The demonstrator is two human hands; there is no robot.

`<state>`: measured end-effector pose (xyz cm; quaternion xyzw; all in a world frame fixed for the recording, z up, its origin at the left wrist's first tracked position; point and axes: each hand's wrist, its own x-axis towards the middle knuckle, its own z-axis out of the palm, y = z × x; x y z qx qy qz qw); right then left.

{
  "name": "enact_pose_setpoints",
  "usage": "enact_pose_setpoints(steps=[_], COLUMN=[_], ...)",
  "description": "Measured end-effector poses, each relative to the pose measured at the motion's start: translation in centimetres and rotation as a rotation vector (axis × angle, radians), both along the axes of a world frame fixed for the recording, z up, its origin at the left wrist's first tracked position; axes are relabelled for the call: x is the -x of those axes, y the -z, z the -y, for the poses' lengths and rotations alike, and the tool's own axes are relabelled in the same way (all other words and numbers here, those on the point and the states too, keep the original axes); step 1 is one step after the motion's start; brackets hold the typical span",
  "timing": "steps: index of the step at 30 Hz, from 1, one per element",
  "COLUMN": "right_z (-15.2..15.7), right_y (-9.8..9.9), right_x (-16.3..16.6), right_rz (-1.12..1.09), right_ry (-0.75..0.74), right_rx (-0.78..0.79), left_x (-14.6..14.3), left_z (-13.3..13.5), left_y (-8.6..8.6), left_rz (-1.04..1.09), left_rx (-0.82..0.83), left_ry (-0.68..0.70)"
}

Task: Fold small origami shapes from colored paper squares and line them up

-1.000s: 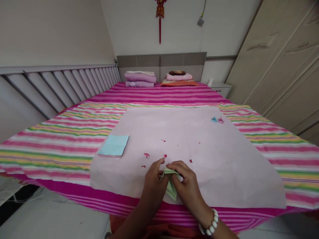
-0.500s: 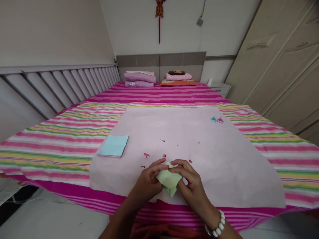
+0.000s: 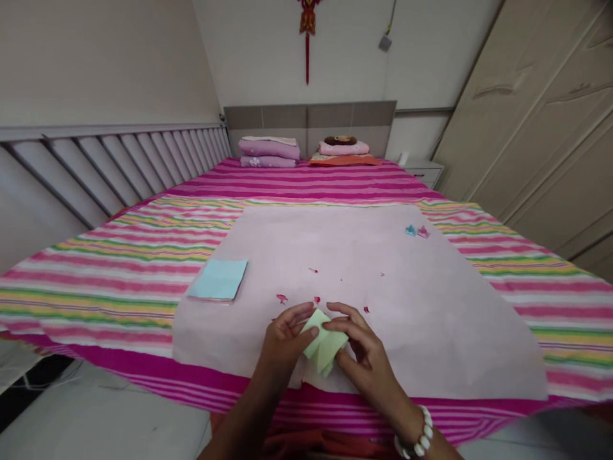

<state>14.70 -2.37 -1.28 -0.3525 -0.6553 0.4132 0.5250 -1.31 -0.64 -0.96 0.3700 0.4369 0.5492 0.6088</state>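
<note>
A piece of pale green folded paper (image 3: 324, 348) is held between both hands, close to the front edge of the bed. My left hand (image 3: 286, 338) grips its left side, the thumb lying across the near face. On the other side my right hand (image 3: 364, 345) pinches the paper, with the index finger over the top and the thumb underneath. Part of the folds is covered by my fingers. Just beyond the hands lie small red paper scraps (image 3: 281, 298) on a large pale sheet (image 3: 445, 326).
A stack of square paper (image 3: 220, 279), light blue on top, lies at the left of the sheet. Two small folded paper pieces, one blue (image 3: 410, 230) and one pink (image 3: 423, 232), stand at the far right. Folded bedding (image 3: 269, 152) is piled by the headboard.
The green paper has been turned in my hands and shows different folds. My left thumb has come onto its near face, and the right fingers have shifted slightly.
</note>
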Motion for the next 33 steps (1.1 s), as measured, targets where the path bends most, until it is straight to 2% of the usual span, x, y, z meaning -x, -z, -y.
enact_pose_setpoints(steps=[7, 13, 16, 21, 27, 33], right_z=[0.1, 0.0, 0.0, 0.2, -0.1, -0.9], right_y=[1.6, 1.0, 0.8, 0.9, 0.8, -0.4], right_x=[1.0, 2.6, 2.7, 2.3, 1.0, -0.3], right_rz=[-0.427, -0.495, -0.468, -0.387, -0.325, -0.371], right_ry=[0.002, 0.009, 0.025, 0.022, 0.138, 0.196], right_rx=[0.408, 0.577, 0.602, 0.613, 0.509, 0.399], left_x=[-1.1, -1.8, -1.3, -0.1, 1.1, 1.4], left_z=[0.2, 0.6, 0.2, -0.5, -0.8, -0.1], left_y=[-0.6, -0.7, -0.9, -1.4, -1.7, -1.3], left_rz=[-0.036, -0.065, -0.062, -0.155, -0.288, -0.33], left_rx=[-0.032, -0.026, -0.005, 0.038, -0.03, -0.009], left_ry=[-0.133, -0.112, -0.071, 0.111, 0.089, 0.172])
